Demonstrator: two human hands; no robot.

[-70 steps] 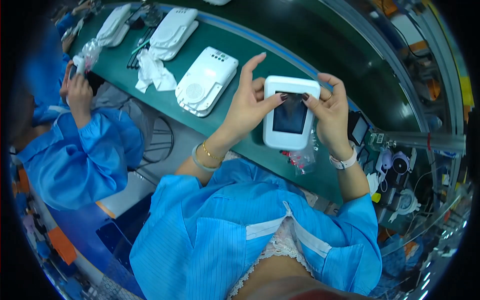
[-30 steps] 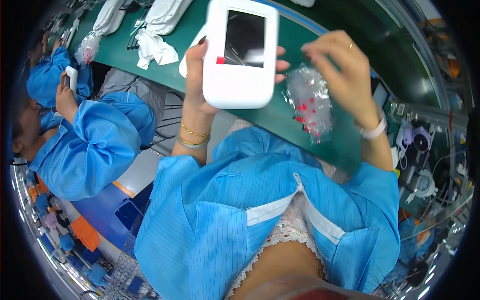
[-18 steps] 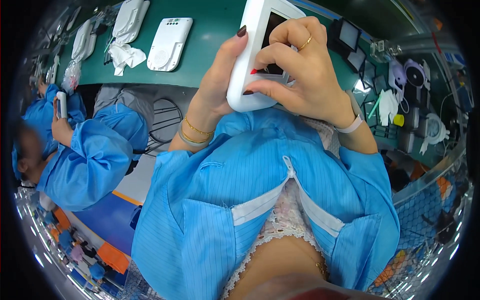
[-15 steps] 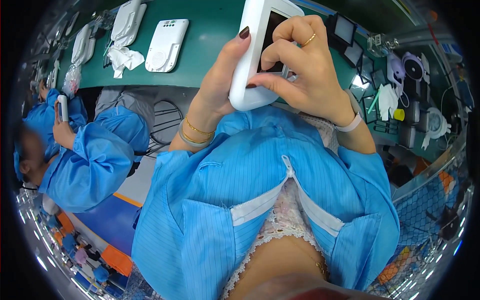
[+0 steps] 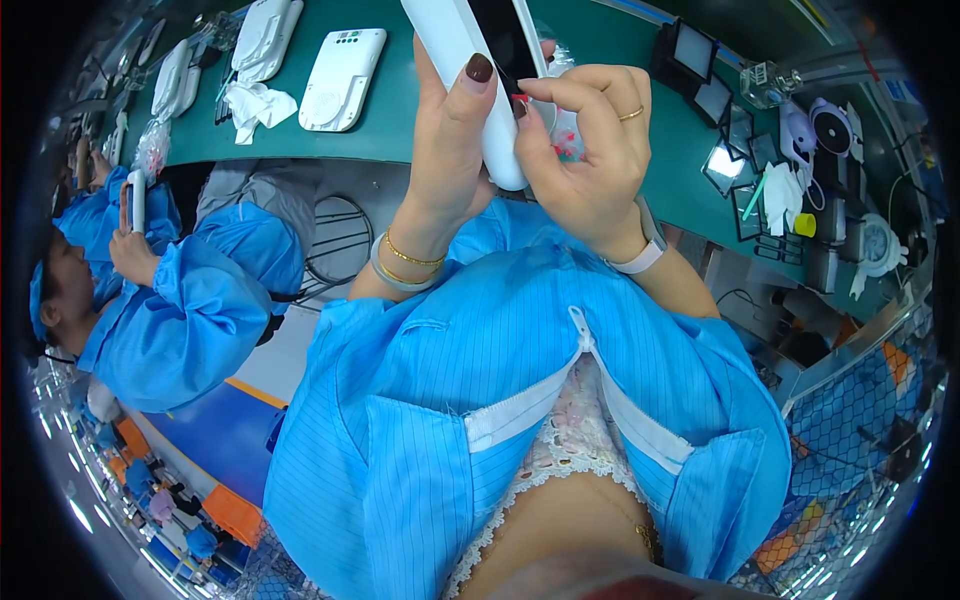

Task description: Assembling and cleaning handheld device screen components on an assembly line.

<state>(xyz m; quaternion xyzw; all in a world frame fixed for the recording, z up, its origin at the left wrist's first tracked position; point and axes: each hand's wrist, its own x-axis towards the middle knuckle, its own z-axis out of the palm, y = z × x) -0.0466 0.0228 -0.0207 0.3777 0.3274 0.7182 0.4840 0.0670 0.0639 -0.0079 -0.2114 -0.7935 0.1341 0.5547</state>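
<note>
Turned further edge-on, smooth, rounded white device (image 5: pixel 455 35) sits clasped in left hand (image 5: pixel 448 155); right hand (image 5: pixel 597 160), four o'clock, pinches red tab (image 5: pixel 519 98).

All white, this device (image 5: pixel 455 35) against the thumb of the left hand (image 5: pixel 445 150), and black on its screen (image 5: pixel 500 40)! Bright red on the tab (image 5: pixel 519 98) at the fingertips of the right hand (image 5: pixel 595 150); dark brown on both thumbnails (image 5: pixel 479 68), gold on the ring (image 5: pixel 631 114). Green table (image 5: pixel 640 30) beyond the fingers, white cloth (image 5: pixel 258 108) far left of them, pale purple gadget (image 5: pixel 799 138) well to their right. And below the fingers, a blue smock (image 5: pixel 410 470), dark pinstripes running down it!
</note>
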